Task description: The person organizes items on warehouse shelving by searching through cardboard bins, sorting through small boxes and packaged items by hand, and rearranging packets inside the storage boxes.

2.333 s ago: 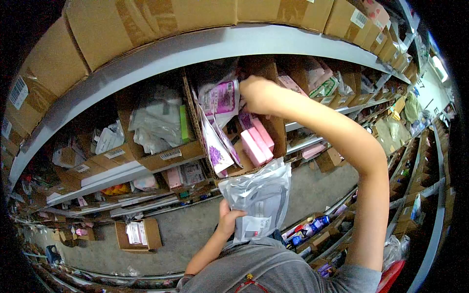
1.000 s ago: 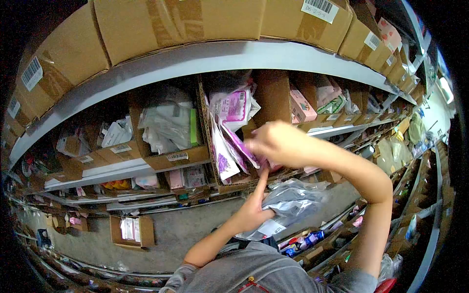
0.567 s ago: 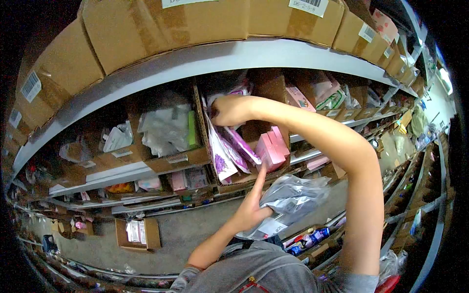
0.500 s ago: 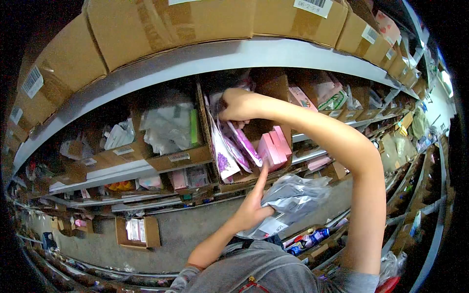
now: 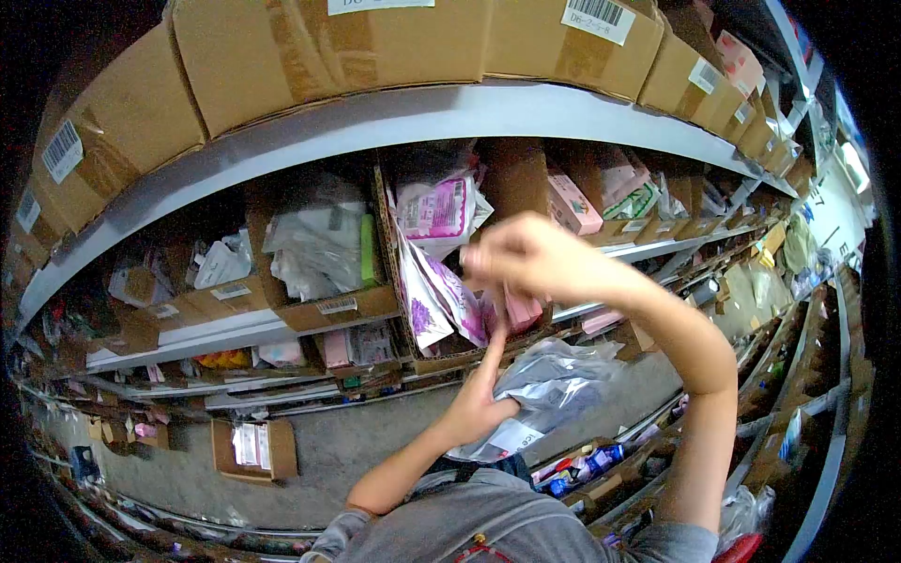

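Note:
My left hand (image 5: 477,409) holds a grey and clear plastic bag (image 5: 554,380) with its thumb over the near side. Its index finger stretches up to the front of an open cardboard bin (image 5: 450,359). My right hand (image 5: 530,261) hovers over that bin, smeared by motion, so whether its fingers grip anything is unclear. White and purple packets (image 5: 427,305) lean at the bin's left side, with another purple-printed packet (image 5: 439,208) behind them. Pink boxes (image 5: 519,311) at the bin's right are partly hidden by my right hand.
Neighbouring bins hold clear plastic bags (image 5: 317,249) on the left and a pink box (image 5: 574,204) on the right. A metal shelf beam (image 5: 375,114) runs above, carrying large cardboard boxes (image 5: 328,47). An open carton (image 5: 253,450) stands on the floor at lower left.
My right hand has drawn back from deep among the packets, toward me and to the right. The rear purple-printed packet now shows. My left hand still holds the plastic bag.

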Tool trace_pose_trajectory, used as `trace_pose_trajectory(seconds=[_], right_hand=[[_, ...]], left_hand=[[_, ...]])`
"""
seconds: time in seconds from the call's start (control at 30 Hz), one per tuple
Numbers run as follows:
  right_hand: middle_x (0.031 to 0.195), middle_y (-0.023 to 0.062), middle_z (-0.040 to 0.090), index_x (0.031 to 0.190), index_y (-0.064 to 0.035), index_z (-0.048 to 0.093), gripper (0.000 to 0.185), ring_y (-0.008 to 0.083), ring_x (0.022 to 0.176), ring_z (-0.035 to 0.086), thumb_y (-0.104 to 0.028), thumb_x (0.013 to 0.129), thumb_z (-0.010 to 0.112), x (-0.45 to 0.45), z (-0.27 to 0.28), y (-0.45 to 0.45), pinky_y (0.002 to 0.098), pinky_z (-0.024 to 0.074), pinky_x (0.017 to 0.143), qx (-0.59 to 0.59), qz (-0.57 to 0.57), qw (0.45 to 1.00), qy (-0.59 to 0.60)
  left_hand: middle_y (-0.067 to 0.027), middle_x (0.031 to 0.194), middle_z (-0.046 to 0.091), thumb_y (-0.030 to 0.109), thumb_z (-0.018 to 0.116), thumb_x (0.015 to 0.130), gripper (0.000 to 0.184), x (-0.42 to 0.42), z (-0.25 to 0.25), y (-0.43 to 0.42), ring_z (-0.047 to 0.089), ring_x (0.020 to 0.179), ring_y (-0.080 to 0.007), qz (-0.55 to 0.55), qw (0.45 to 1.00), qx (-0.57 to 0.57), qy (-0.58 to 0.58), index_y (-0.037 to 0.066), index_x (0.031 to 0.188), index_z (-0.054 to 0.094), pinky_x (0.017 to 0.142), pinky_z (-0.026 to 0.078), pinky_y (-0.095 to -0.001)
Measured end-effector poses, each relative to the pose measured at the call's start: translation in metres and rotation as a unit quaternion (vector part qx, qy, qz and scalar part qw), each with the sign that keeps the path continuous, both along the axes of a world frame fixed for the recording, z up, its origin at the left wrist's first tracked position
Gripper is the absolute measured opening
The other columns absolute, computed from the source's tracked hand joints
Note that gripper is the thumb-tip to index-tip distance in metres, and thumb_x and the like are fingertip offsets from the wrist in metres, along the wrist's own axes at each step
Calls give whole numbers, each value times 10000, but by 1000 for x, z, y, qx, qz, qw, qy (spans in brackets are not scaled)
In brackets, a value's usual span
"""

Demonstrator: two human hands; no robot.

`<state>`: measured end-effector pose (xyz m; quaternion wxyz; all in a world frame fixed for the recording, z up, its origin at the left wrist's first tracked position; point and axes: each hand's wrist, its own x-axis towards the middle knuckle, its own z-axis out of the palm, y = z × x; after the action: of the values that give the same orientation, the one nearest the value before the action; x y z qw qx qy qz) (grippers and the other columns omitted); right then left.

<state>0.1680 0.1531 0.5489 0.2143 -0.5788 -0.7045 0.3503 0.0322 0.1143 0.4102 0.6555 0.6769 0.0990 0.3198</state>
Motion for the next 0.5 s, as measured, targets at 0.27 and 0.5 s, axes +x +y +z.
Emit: trace_pose_trajectory(seconds=[0.27,0.5], right_hand=[[760,200,566,766,13,583,238,319,744,557,-193,656,540,10,-28,103,358,456,645,106,-127,908,-386],[814,121,592,793,-77,615,218,259,747,578,-158,653,469,10,-33,115,355,462,622,130,-129,863,-471]], left_hand=[[-121,1331,-19,-20,465,502,901,0,10,0,-11,1223,-174,-9,999,-27,-35,-18,1258,-26,969,14,-262],[-121,1332,-5,-6,465,498,901,1,6,3,-1,1224,-179,-2,999,-10,-35,-16,1260,-16,969,19,-259]])
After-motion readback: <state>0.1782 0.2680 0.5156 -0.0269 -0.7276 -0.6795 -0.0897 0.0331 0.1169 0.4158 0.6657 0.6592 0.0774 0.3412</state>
